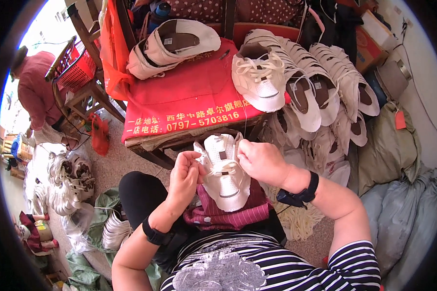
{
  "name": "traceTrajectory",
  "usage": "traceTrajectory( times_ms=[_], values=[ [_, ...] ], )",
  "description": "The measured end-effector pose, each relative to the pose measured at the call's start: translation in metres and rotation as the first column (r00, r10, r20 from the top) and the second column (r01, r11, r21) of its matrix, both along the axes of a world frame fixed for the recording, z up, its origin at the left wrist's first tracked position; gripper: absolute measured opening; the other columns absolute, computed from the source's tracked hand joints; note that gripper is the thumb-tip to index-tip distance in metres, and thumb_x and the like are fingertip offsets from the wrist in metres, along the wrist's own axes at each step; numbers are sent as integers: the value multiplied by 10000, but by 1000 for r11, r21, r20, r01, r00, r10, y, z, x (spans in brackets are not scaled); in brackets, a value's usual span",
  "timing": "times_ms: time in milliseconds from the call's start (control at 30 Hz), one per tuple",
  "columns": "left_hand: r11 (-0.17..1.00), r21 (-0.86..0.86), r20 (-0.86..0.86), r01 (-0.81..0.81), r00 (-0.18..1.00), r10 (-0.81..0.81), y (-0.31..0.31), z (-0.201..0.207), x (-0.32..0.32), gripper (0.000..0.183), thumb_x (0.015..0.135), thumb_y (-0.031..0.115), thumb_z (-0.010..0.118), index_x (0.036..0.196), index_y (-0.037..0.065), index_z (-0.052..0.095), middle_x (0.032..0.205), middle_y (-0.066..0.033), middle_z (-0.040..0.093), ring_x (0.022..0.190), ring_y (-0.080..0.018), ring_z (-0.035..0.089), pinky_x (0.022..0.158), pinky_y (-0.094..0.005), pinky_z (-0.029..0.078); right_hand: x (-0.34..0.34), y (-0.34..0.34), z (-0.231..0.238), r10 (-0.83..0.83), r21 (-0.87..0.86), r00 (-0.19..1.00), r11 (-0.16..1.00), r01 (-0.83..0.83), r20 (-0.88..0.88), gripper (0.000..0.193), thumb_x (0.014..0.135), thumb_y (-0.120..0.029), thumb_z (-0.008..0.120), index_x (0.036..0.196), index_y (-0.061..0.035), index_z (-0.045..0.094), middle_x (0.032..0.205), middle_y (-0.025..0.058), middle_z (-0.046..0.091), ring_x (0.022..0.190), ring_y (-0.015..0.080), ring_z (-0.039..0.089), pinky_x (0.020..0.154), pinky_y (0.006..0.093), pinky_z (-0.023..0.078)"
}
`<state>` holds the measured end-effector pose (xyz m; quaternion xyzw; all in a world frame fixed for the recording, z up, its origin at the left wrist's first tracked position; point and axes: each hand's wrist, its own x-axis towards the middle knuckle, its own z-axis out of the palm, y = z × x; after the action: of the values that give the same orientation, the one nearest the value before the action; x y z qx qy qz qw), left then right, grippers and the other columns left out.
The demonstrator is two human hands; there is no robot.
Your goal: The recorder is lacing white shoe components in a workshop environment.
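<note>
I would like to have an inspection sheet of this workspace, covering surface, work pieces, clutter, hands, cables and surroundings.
Surface: red printed cloth over a wooden stand; white low shoes with brown insoles lie on its left part.
Work pieces: white mesh shoe with pale flat laces, between the hands, toe towards the wearer.
Clutter: loose heap of pale, thin strips on the floor.
Hands: left hand, fingers curled, beside the shoe; right hand at its other side. Whether either grips a lace is unclear.
Cables: thin dark cable along the pale right wall.
Surroundings: person in dark red top at left; bulging olive fabric sack at right.
</note>
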<state>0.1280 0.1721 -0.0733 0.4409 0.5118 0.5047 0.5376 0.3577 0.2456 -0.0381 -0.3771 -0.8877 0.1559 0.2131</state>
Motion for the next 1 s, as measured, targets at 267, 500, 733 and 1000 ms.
traceTrajectory(
  times_ms=[267,500,733,1000],
  values=[
    [989,-120,-169,84,980,-104,5,20,-3,285,956,10,464,1230,10,383,809,-88,623,585,-98,551,535,-229,454,-11,4,19,141,-99,928,989,-113,344,223,900,-99,492,1111,-35,453,679,173,647,607,316,666,576,439,533],
    [987,-123,-391,104,909,-145,14,37,-1,304,912,22,500,1199,12,399,729,-106,641,565,-161,607,509,-288,481,-12,32,56,252,-712,943,702,-22,219,254,902,-82,447,1148,-30,410,649,98,610,555,219,639,548,364,515],
    [978,51,-854,203,516,-62,11,41,9,317,846,7,536,1143,34,430,748,-200,648,698,-373,660,622,-459,528,-8,37,47,287,-582,940,803,-131,184,220,905,-95,481,1119,-54,452,690,125,625,592,251,654,570,402,525],
    [919,24,-966,393,246,-80,16,36,19,365,821,21,571,1161,32,439,800,-154,648,742,-336,678,632,-426,551,1,17,11,206,-236,946,960,-147,249,254,912,-139,552,1136,-92,442,737,183,646,682,394,652,602,479,515]
  ],
)
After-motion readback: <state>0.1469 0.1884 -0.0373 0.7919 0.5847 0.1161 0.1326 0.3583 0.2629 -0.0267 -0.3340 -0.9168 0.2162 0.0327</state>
